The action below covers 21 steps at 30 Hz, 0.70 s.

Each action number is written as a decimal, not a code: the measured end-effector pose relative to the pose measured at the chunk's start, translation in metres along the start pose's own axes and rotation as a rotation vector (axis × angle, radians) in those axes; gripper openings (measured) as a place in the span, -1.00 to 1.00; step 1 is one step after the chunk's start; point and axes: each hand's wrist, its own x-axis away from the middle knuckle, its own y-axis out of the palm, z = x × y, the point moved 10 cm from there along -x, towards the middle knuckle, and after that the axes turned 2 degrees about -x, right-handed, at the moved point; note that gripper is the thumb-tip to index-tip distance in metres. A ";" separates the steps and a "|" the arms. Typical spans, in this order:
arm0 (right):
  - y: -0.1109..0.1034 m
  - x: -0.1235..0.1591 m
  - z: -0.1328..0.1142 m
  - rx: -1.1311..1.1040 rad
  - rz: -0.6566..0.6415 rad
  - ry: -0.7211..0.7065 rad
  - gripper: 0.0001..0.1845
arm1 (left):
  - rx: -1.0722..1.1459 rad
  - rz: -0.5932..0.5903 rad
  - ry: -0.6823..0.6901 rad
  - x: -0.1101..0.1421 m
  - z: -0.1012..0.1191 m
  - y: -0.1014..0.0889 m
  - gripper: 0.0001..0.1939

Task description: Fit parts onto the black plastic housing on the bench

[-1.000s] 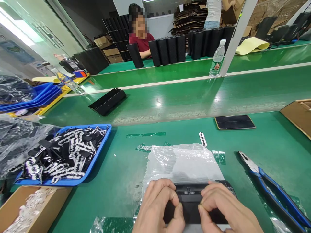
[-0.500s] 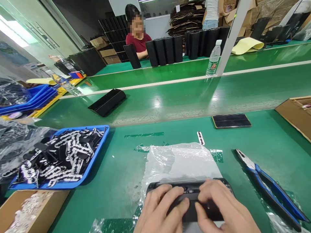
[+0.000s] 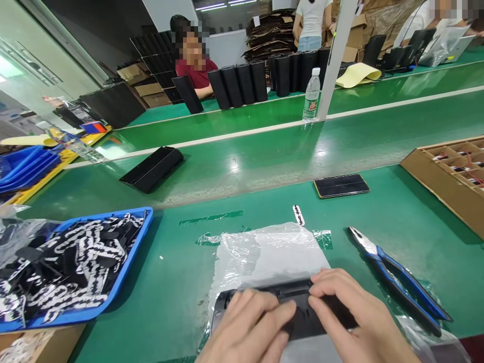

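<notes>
In front of me a long black plastic housing with rounded ends lies on a white plastic-covered pad. My left hand rests over the left part of the housing, its fingers bent and gripping it. One of its fingertips presses near the middle of the housing. My right hand is at the right half, thumb and forefinger brought close together in a pinch just above the surface. Whatever sits between those fingertips is too small or hidden to make out. Both hands cover much of the housing's ends.
Blue-handled pliers lie on the right. A blue tray of black and white strips stands left. Beyond are a phone, a small white strip, a divided cardboard box, a black case and a water bottle.
The view has swung to the right. My right thumb and forefinger have drawn up from the middle of the housing into a closer pinch; my left hand stays on it.
</notes>
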 end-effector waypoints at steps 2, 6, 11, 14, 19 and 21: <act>0.001 -0.002 -0.002 -0.037 -0.002 -0.025 -0.84 | 0.071 -0.201 -0.059 -0.022 -0.003 0.007 -0.55; 0.000 -0.006 -0.005 -0.106 -0.003 -0.025 -0.80 | 0.218 -0.538 -0.231 -0.045 -0.008 0.015 -0.77; -0.006 -0.006 -0.009 -0.182 0.054 -0.071 -0.77 | 0.381 -0.669 -0.305 -0.048 -0.015 0.019 -0.83; -0.006 -0.005 -0.006 -0.219 0.087 -0.070 -0.78 | 0.404 -0.743 -0.322 -0.047 -0.017 0.023 -0.79; -0.002 -0.003 -0.005 -0.261 0.095 -0.080 -0.78 | 0.359 -0.794 -0.314 -0.051 -0.013 0.027 -0.77; -0.003 -0.002 -0.005 -0.268 0.104 -0.084 -0.78 | 0.333 -0.792 -0.313 -0.052 -0.012 0.027 -0.79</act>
